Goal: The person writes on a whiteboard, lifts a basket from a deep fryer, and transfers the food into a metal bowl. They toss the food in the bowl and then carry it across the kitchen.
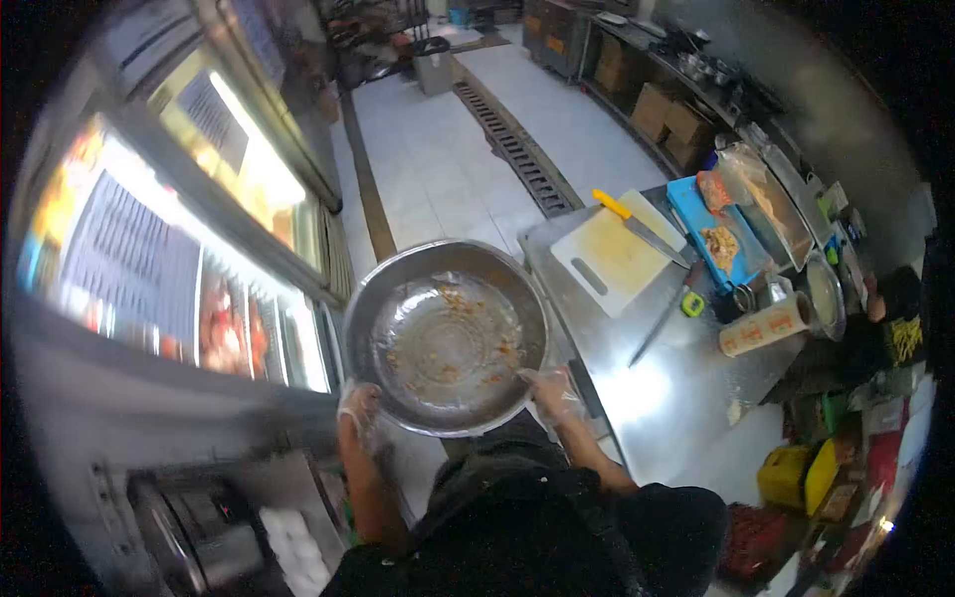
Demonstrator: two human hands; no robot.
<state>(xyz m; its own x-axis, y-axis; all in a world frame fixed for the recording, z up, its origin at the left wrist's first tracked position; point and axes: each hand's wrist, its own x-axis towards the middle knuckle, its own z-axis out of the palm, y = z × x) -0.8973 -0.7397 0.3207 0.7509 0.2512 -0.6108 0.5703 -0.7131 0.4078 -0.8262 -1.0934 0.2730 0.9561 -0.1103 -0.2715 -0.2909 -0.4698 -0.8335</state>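
With clear-gloved left hand (360, 406), gripped the near-left rim of a wide steel basin (423, 343), held in front, between both hands. With right hand (553, 395), gloved alike, gripped the near-right rim. Could not see the grip beneath the rim, nor name the orange-brown scraps (460, 301) inside. Had, to the right of right hand, a steel table (676, 398), with a knife (647, 237) on a white board (594, 251) farther ahead. Made out only blurs in the lit cabinet (149, 370), left of left hand.

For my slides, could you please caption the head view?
Left hand and right hand hold a bowl beside a table.
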